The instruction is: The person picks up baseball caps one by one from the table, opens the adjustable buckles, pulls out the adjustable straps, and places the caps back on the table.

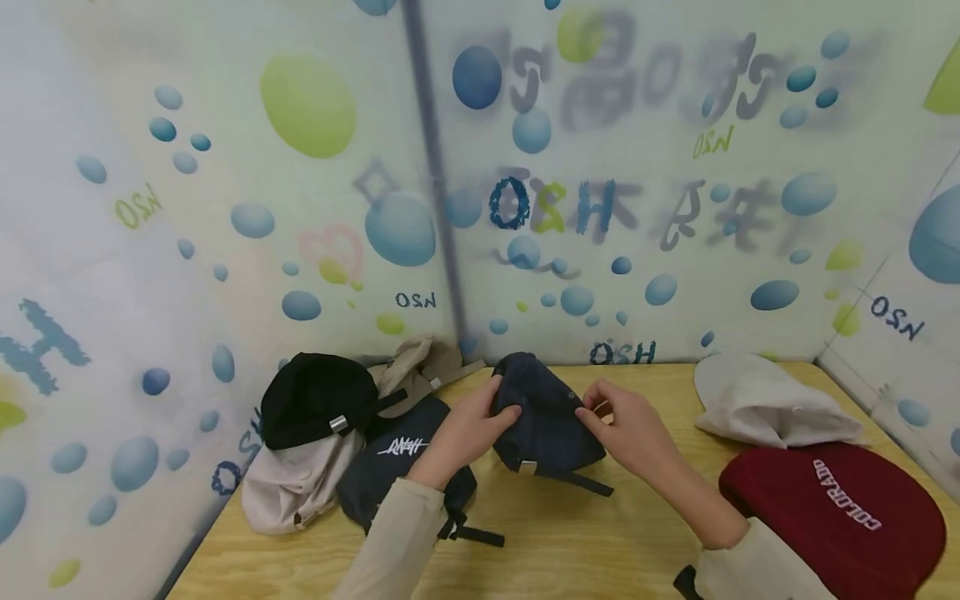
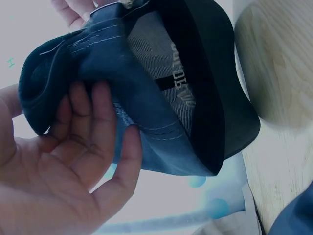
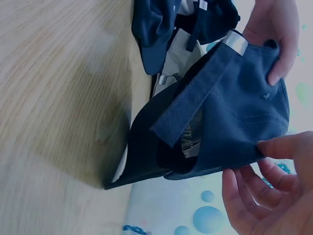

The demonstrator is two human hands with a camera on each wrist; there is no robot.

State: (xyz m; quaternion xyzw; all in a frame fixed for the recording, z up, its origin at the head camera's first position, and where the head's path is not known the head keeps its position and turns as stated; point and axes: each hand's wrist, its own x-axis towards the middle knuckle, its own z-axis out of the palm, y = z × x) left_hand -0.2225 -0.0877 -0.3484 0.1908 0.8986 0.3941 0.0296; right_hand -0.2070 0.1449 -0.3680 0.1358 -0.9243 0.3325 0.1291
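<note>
"Navy cloth filled the centre of the head view: the held cap was to the left of the maroon cap, and farther from the person, with the bench below."

"How was it gripped?"

"By both hands. The left hand gripped one side of the crown, thumb across the near face; the right hand pinched the opposite side between thumb and fingers. The strap hung with its end free beyond the metal clasp."

"And the remaining caps?"

"A pale cap lay just beyond the maroon one. Well to the maroon one's left lay a cluster: a black cap, a light cap, a beige cap and a dark lettered cap."

"Which step did this represent?"

"Probably the spreading and steadying of the crown between two grips."

"What did the next move call for?"

"In our judgement, matched motion of both hands, since soft cloth could fold if one side slipped. Whether the brim touched the bench could not be told."
</note>
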